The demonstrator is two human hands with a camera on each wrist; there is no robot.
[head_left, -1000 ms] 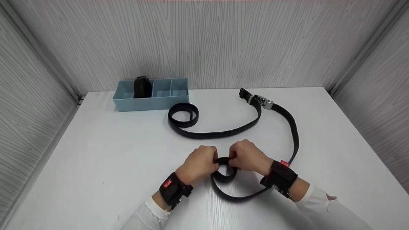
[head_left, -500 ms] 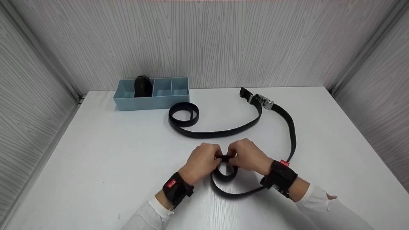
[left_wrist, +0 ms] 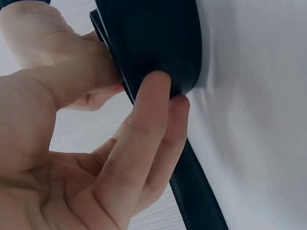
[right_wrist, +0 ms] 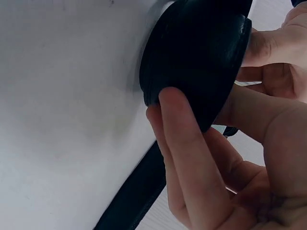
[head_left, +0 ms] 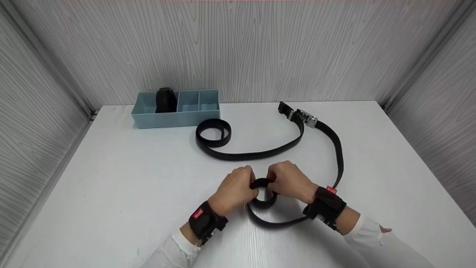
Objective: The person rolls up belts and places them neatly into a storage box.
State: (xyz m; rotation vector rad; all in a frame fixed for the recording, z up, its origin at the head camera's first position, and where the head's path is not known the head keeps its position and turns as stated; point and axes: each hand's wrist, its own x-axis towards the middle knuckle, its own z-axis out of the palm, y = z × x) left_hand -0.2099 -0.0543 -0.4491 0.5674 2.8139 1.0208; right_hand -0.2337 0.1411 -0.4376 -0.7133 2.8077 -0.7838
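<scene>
Pinching the belt coil (head_left: pixel 264 204), left hand (head_left: pixel 234 189) and right hand (head_left: pixel 290 181) should wind evenly, edges flush; inner tightness looks unclear.

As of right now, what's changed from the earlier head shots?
The near coil has shifted slightly away from the person; its trailing strap has drawn in, its right bend moving slightly left. No new grip or release: left hand and right hand hold the coil throughout. Far belt, buckle and blue tray stayed put.
</scene>
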